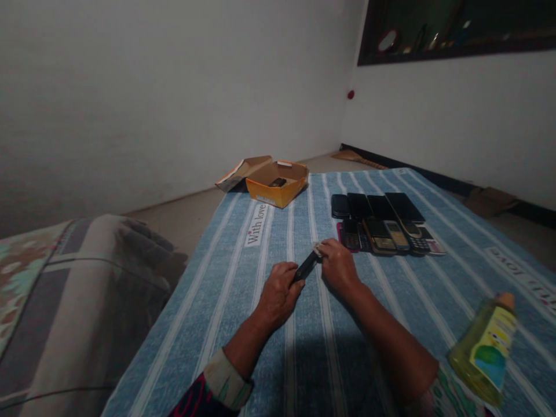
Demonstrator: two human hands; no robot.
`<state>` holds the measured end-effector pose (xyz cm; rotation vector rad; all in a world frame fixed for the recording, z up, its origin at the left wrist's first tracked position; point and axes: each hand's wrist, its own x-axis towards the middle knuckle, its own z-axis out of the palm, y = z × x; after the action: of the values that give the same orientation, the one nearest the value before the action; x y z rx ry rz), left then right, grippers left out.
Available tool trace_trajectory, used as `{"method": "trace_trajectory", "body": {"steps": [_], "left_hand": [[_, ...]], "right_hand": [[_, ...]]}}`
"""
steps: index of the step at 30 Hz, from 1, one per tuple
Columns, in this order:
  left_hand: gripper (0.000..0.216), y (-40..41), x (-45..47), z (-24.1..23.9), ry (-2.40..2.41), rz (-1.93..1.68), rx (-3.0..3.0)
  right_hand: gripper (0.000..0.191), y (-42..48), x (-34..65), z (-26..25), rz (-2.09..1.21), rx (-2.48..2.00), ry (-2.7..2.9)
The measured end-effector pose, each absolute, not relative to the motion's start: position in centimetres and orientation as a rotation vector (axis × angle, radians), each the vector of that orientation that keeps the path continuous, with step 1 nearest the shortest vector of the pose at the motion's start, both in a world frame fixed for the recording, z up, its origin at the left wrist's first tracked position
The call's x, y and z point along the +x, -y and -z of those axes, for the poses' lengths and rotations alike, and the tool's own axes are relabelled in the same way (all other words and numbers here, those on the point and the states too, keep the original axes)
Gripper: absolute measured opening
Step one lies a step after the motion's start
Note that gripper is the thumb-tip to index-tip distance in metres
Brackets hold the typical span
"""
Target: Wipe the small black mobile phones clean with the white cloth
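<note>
My left hand (pixel 278 292) is closed around a small dark phone (pixel 306 267), holding it edge-on over the blue striped cloth (pixel 304 359). My right hand (pixel 339 265) is closed too, pinching a small white wad (pixel 317 250) against the far end of that phone. Just beyond my right hand lie two rows of phones (pixel 382 223): several dark flat ones at the back and several keypad phones in front.
An open orange cardboard box (pixel 277 182) with a dark item inside sits at the cloth's far edge. A yellow-green bottle (pixel 484 347) lies near my right elbow. A patterned cushion (pixel 65 301) is at the left. White walls close the corner.
</note>
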<state>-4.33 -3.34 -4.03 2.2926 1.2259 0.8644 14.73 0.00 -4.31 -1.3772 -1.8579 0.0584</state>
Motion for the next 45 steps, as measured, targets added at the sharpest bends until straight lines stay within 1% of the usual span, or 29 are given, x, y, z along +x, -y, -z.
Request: {"method": "trace_trajectory", "body": {"steps": [4,7,10,14,18,23,28,33,37,41,45], "left_hand": [[0.022,3.4,-3.6,3.1,-1.3,-0.84,2.267],[0.02,3.0,-2.5,2.5,-1.356,-0.81,2.259],[0.019,2.1,-1.3,2.4,-1.414,-0.788,2.248],[0.02,1.1,-0.4,2.5,-1.484,-0.771,2.264],[0.022,0.9,-0.4,2.8,-1.498,-0.746,2.281],[0.021,1.0,-0.5,3.0,-1.521,-0.731,2.297],[0.018,0.8,-0.1,2.8,-1.615,-0.674,2.282],[0.015,0.6,0.3,2.3,-1.673,-0.619,2.21],[0.014,0.7,0.3,2.2,-1.552,-0.785,2.156],[0.016,1.0,0.3,2.4,-1.411,-1.008,2.1],[0.018,1.2,0.0,2.4,-1.371,-1.116,2.056]], "right_hand": [[0.036,-0.6,15.2,4.8,-0.231,-1.339,1.747],[0.037,-0.6,15.2,4.9,-0.263,-1.338,1.721],[0.034,0.1,14.7,4.7,-0.167,-1.35,1.781],[0.024,1.3,13.6,4.0,0.049,-1.305,1.951],[0.022,1.2,13.5,3.8,0.087,-1.31,1.994],[0.031,-0.3,14.4,4.4,-0.107,-1.396,1.852],[0.037,-0.7,14.7,4.8,-0.411,-1.332,1.609],[0.04,-0.5,14.8,4.4,-0.624,-1.296,1.402],[0.035,-0.3,14.9,3.4,-0.662,-1.23,1.327],[0.037,0.3,14.7,2.0,-0.554,-1.137,1.391],[0.038,1.4,14.0,0.8,-0.416,-1.113,1.516]]}}
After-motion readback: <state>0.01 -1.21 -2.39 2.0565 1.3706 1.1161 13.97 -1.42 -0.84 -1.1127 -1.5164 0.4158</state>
